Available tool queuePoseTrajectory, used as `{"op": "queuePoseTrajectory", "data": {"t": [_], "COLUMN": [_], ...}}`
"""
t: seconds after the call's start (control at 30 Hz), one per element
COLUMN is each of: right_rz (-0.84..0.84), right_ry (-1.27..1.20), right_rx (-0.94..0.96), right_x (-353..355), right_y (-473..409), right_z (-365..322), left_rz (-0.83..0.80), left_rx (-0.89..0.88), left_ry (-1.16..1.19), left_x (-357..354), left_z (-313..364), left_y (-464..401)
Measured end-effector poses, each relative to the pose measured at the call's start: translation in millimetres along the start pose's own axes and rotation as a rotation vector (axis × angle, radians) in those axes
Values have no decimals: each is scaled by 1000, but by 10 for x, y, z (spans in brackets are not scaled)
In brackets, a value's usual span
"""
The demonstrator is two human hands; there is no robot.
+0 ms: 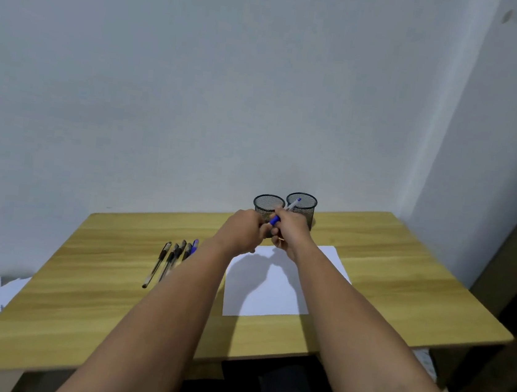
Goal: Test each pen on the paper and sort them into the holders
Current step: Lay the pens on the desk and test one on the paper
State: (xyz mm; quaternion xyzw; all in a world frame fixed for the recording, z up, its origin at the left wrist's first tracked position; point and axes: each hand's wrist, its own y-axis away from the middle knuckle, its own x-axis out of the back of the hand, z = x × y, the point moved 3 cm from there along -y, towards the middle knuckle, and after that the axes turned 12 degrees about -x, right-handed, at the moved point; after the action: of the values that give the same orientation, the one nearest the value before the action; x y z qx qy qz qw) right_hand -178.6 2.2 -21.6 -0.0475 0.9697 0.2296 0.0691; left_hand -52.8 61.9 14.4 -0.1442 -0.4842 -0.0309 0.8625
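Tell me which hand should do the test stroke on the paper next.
Right. The right hand already has the blue pen in its grip, directly above the paper. The left hand only touches the pen's lower end, probably the cap.

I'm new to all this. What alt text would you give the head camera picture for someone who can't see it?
Two bare hands meet above a white sheet of paper on a wooden table: the right hand grips a blue pen, and the left hand is at its lower end. Two black mesh holders stand behind them, and more pens lie in a row to the left.
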Motion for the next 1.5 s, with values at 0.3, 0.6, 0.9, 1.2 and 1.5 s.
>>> {"op": "queuePoseTrajectory", "data": {"t": [0.3, 0.6, 0.9, 1.2, 1.5], "right_rz": [289, 388, 297, 262, 276], "right_ry": [-245, 116, 1148, 1259, 1218], "right_rx": [-57, 389, 572, 528, 507], "right_x": [300, 651, 295, 592, 717], "right_y": [-345, -334, -113, -61, 116], "right_z": [-166, -330, 704, 1028, 831], "left_rz": [-193, 18, 7, 24, -99], "left_rx": [98, 268, 229, -161, -119], "left_ry": [24, -396, -510, -330, -275], "left_x": [21, -57, -334, -622, -859], "left_z": [-164, -973, -1102, -946, -986], "left_y": [134, 338, 372, 574, 621]}}
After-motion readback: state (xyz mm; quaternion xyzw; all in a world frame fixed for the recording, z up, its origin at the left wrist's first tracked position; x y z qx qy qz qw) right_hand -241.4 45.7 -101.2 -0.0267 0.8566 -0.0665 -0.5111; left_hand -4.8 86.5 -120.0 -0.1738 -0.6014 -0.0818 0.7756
